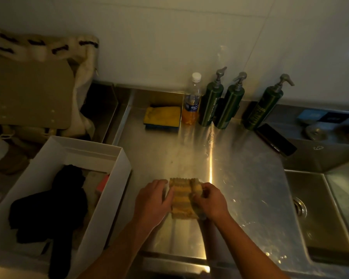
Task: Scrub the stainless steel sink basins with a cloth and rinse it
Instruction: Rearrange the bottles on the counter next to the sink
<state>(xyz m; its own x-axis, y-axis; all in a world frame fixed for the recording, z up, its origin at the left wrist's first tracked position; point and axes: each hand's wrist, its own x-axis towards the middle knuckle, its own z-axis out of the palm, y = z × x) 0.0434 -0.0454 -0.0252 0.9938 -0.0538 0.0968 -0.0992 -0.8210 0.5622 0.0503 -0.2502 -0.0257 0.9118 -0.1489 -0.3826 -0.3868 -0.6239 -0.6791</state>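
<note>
A folded yellow-striped cloth [182, 198] lies on the wet stainless steel drainboard [240, 178], near its front edge. My left hand [152, 202] holds the cloth's left edge, thumb on top. My right hand [209, 200] grips its right edge with curled fingers. The sink basin [330, 208] with its round drain [300, 206] sits at the right, apart from both hands.
At the back stand a yellow-and-blue sponge [162, 117], a plastic bottle of orange liquid [191, 101] and three green pump bottles [212, 103]. A black phone [275, 139] lies right of them. A white box [101, 190] with dark fabric sits at the left.
</note>
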